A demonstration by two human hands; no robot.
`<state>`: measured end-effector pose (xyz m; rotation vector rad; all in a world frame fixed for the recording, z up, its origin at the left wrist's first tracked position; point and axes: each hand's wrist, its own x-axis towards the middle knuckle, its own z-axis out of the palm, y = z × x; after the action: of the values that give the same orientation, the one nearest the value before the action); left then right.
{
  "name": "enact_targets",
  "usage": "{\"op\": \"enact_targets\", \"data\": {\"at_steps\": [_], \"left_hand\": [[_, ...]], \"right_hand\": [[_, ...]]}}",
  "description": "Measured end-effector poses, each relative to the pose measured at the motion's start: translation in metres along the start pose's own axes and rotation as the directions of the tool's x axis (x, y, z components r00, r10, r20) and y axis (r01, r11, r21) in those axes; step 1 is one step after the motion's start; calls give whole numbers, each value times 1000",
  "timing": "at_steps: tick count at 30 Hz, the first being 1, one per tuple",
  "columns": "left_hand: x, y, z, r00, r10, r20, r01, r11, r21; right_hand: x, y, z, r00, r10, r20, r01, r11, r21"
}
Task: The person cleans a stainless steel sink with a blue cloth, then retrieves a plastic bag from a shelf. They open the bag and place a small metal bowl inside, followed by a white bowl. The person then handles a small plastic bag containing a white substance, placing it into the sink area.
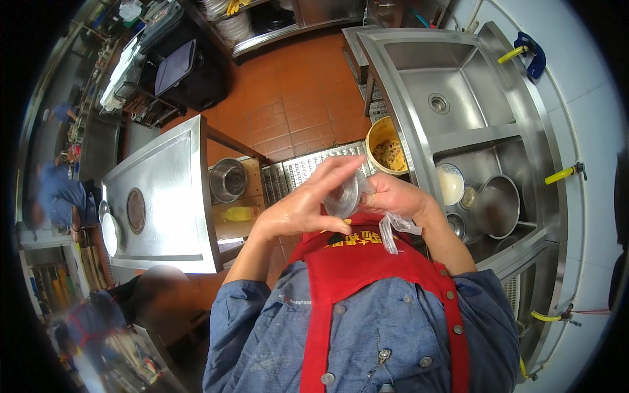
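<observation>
My right hand (399, 195) is closed on crumpled clear plastic film (390, 228) in front of my red apron (339, 285); a strip of the film hangs below its wrist. Beside it, my left hand (307, 199) is spread, thumb and fingers apart around a clear, round, wrinkled piece of plastic (344, 196). That round piece lies between both hands; whether the left palm touches it I cannot tell. A yellow bucket (371, 147) with food scraps inside stands on the floor just beyond the hands.
On the right, a double steel sink (471, 130) holds bowls and a steel pot (513, 206). A steel table (172, 196) with a white bowl (111, 235) stands left, above a shelf with a steel bowl (228, 180). Black bins (176, 69) are beyond; co-workers (64, 194) are far left.
</observation>
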<state>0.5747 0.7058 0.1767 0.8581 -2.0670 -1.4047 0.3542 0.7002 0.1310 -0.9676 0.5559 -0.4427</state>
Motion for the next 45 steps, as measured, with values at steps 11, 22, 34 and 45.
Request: {"op": "enact_targets", "data": {"at_steps": [11, 22, 34, 45], "left_hand": [[-30, -30, 72, 841, -492, -226, 222, 694, -685], [-21, -28, 61, 932, -362, 10, 349, 904, 248], [-43, -64, 79, 943, -333, 2, 330, 936, 119], [-52, -79, 79, 904, -405, 140, 427, 872, -238]], "right_hand": [[8, 8, -5, 969, 203, 139, -166, 957, -236], [31, 34, 14, 946, 304, 111, -159, 734, -660], [8, 11, -3, 864, 471, 179, -165, 600, -783], [3, 32, -19, 910, 369, 190, -198, 789, -581]]}}
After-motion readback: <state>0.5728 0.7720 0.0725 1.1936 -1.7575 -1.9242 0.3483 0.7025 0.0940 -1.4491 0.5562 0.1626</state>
